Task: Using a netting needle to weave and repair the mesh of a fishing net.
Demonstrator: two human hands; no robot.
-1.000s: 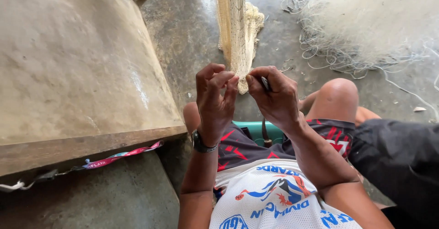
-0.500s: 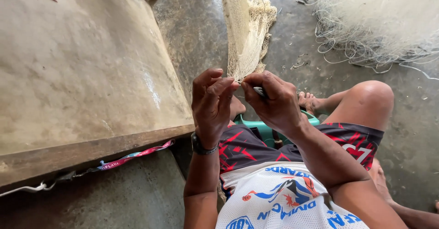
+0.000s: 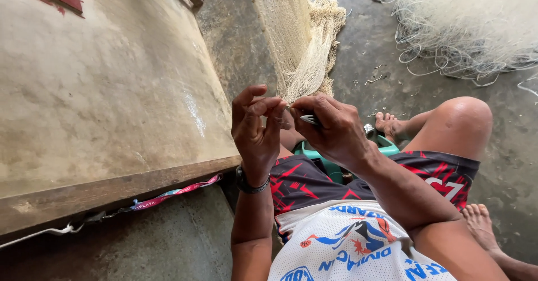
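A pale yellow fishing net (image 3: 302, 51) hangs taut down from the top of the view to my hands. My left hand (image 3: 256, 129) pinches the net's lower edge between thumb and fingers; a dark watch sits on that wrist. My right hand (image 3: 336, 127) is closed around a small white netting needle (image 3: 310, 119), its tip pointing at the left fingers. Both hands are held close together in front of my lap, almost touching. I sit on a low green stool (image 3: 328, 160), knees spread.
A concrete wall with a wooden ledge (image 3: 117, 188) runs along the left, a pink ribbon (image 3: 174, 194) dangling under it. A heap of pale monofilament net (image 3: 471, 28) lies on the wet concrete floor at top right. Another bare foot (image 3: 482, 225) is at right.
The view has shifted so my hands sit lower and more central. My right knee has swung out to the right. The hands stay together on the net edge, fingers reworking slightly.
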